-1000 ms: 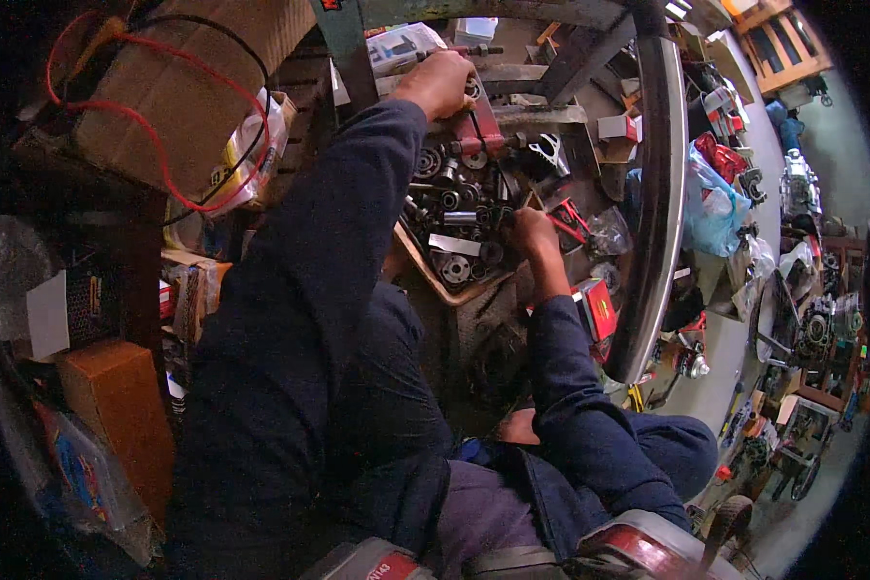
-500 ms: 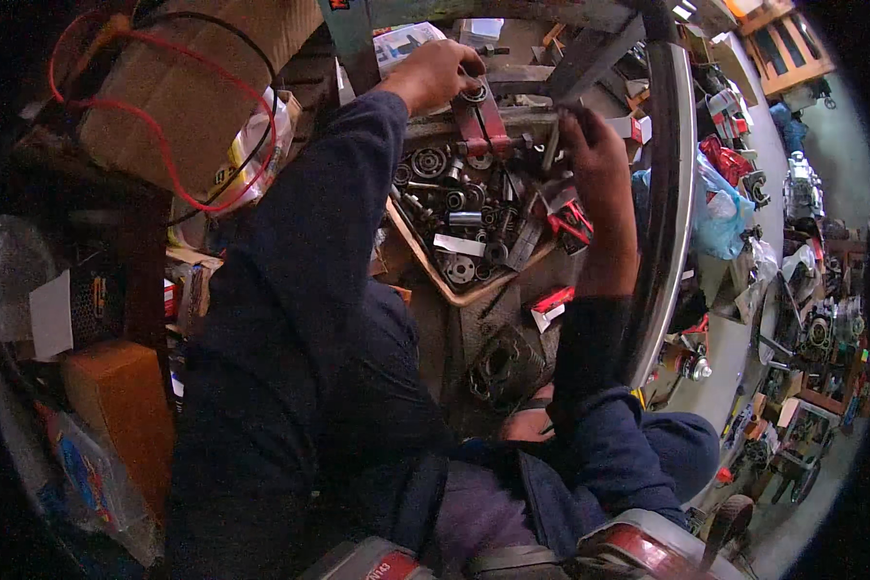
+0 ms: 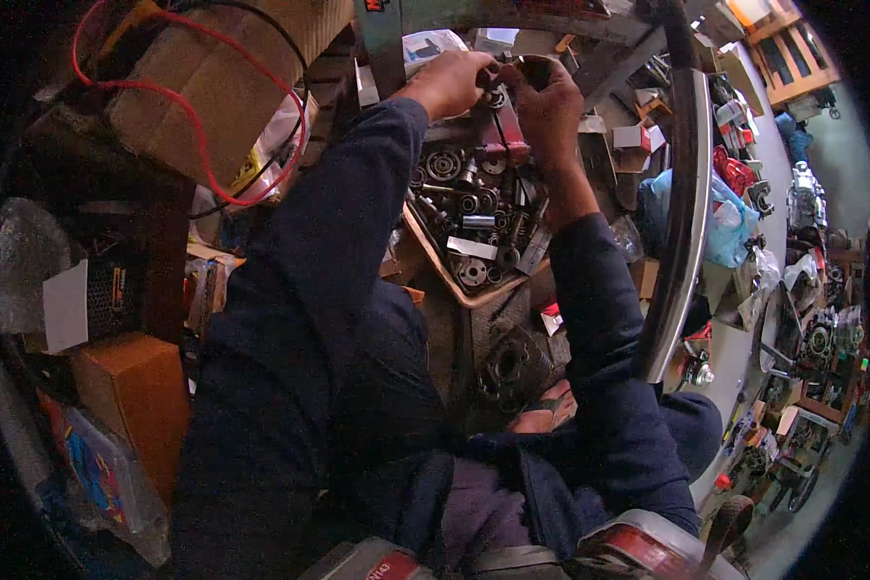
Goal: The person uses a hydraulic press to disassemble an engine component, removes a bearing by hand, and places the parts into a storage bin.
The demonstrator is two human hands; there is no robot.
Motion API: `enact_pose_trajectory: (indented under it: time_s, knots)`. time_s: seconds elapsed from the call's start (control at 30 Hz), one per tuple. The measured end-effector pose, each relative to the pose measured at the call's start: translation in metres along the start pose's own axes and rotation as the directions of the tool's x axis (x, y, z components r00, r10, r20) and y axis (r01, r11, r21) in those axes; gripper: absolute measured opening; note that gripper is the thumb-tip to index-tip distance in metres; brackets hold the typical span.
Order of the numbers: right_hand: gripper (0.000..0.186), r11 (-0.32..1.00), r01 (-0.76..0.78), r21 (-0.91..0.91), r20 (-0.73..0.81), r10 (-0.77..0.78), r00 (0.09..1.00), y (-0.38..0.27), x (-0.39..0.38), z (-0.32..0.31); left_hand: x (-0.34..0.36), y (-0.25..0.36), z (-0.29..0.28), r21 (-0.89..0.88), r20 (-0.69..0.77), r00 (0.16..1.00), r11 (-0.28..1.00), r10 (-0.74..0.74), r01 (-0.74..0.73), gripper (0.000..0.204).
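Both of my hands meet at a red metal block [image 3: 504, 145] that looks like a clamp or vise and stands above a parts tray. A small shiny ring-ended metal part [image 3: 498, 99] shows at its top. My left hand [image 3: 451, 82] is closed at the upper left of this part, fingertips pressed by it; what they grip is hidden. My right hand [image 3: 552, 104] is closed just right of the block, with curled fingers close to the left ones; its contents do not show. Below lies the tray [image 3: 466, 302], full of gears, bearings, sockets and other metal parts.
A metal rail [image 3: 681, 222] runs along my right side. Blue plastic bags [image 3: 730, 217] hang beyond it. A cardboard box [image 3: 198, 116] with a red cable [image 3: 198, 121] sits at upper left. An engine-like casting [image 3: 512, 362] rests near my foot [image 3: 543, 411].
My right hand has moved left and up, from beside the tray to the top of the red block. My left hand stays there. The whole view has shifted slightly.
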State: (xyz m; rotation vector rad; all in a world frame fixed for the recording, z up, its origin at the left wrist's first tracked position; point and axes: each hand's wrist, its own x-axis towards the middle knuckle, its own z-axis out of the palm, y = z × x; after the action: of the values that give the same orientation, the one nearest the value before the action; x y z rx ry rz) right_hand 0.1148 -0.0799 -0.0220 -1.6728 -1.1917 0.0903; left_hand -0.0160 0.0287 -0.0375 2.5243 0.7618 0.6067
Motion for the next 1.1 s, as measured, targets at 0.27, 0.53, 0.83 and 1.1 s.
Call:
enact_pose_trajectory:
  time_s: [0.27,0.53,0.83,1.1]
  knots:
    - [0.024,0.982,0.184,0.036,-0.176,-0.175,0.969,-0.005,-0.012,0.001,0.001,-0.003,0.003,0.001,0.073,0.997,0.999,0.037,-0.037,0.036]
    - [0.019,0.984,0.175,0.019,0.101,-0.176,0.979,-0.011,0.002,-0.009,0.001,0.002,0.003,0.019,0.05,0.998,0.999,0.029,-0.03,0.041]
    - [0.021,0.987,0.153,0.038,0.142,-0.157,0.977,-0.015,0.008,-0.016,-0.001,0.006,-0.006,-0.012,0.092,0.993,0.997,-0.076,0.077,0.051]
    - [0.017,0.922,0.386,-0.023,0.121,-0.381,0.917,-0.001,0.013,-0.01,0.015,0.008,-0.013,-0.348,0.09,0.991,0.93,-0.095,0.12,0.038]
